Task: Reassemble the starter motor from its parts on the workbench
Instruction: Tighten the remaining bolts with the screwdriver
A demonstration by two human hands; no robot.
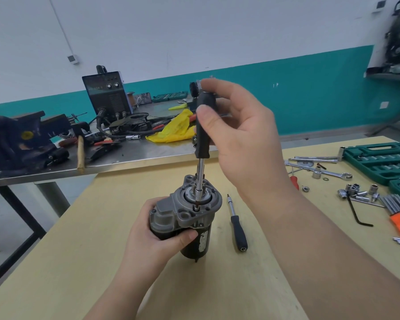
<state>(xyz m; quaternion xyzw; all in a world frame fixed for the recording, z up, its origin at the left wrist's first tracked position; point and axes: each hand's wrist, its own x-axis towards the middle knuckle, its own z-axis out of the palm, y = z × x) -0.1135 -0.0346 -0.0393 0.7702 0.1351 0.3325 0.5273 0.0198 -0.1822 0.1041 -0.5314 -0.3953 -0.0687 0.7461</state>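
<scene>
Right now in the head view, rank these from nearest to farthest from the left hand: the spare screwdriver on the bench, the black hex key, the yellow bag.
1. Spare screwdriver, just right of the left hand.
2. Black hex key, far right.
3. Yellow bag, on the far metal table.

starter motor (189,215) upright, grey nose uppermost

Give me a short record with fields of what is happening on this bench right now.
Job: a screw is being driven into the starter motor
Left hand: grips the motor body, upright on the wooden table
Right hand: pinches the black screwdriver, tip down on the front housing
Spare driver: lies right of the motor
Far right: green socket case, loose sockets, hex keys
</scene>
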